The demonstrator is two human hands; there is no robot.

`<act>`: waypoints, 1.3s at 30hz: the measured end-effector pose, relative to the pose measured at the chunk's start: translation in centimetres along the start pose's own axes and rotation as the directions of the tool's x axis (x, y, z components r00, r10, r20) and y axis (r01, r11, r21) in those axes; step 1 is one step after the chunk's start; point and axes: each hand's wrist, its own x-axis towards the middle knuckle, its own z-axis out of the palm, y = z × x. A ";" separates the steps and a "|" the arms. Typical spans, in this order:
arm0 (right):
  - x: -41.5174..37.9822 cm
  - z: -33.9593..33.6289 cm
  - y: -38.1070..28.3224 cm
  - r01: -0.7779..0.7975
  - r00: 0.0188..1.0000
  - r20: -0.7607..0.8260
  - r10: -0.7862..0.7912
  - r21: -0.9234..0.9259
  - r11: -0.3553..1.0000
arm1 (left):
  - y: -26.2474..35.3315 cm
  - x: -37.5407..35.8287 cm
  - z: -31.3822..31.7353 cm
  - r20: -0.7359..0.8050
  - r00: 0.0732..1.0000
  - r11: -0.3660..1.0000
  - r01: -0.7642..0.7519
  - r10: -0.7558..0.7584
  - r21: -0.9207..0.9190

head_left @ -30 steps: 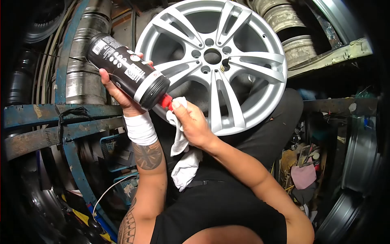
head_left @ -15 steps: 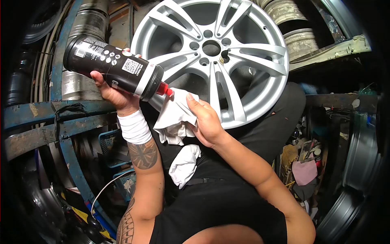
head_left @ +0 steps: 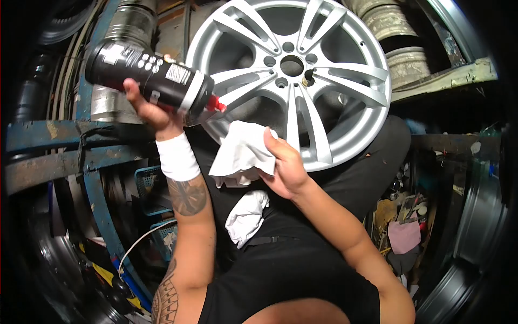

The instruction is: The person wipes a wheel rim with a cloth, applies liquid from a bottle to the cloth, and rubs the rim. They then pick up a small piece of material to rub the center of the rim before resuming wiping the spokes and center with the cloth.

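My left hand is wrapped round a black squeeze bottle with a red nozzle, tipped so the nozzle points down to the right. Its label carries white print, slightly blurred. My right hand grips a white cloth, thumb on top, the other fingers mostly hidden beneath. A small gap separates the nozzle from the cloth. Just beyond both hands, a silver multi-spoke car wheel rim rests tilted against my legs. A second white cloth lies bunched on my lap.
Blue metal rack bars run along the left, with more rims stacked behind them. Blue plastic baskets stand below. At right are a pink cloth among clutter and further rims. A pale beam crosses the upper right.
The bottle's nozzle has come away from the white cloth, and the bottle has shifted slightly up and left. My right hand with the cloth is a little lower and further right.
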 end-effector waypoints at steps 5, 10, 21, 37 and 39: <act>-4.0 -0.2 -2.8 0.057 0.998 -0.032 -0.061 -0.127 0.990 | 3.3 7.5 -3.7 0.067 0.955 0.958 0.288 -0.287 0.000; -8.4 -3.7 -4.2 0.261 0.959 -0.105 -0.263 -0.032 0.965 | -0.4 10.3 -12.1 -0.113 0.742 0.711 0.571 -0.661 -0.410; -9.3 -4.3 -3.5 0.287 0.920 -0.237 -0.313 -0.139 0.948 | -2.9 8.1 -18.8 -0.659 0.233 0.075 0.963 -0.715 0.259; -7.1 0.1 -3.9 0.145 0.978 -0.125 -0.170 -0.187 0.972 | -5.9 13.3 -15.1 -0.334 0.924 -0.390 0.380 0.184 0.839; -7.9 -0.9 -3.7 0.160 0.975 -0.133 -0.179 -0.141 0.977 | -5.2 14.7 -14.7 0.069 0.992 -0.113 -0.057 0.108 0.992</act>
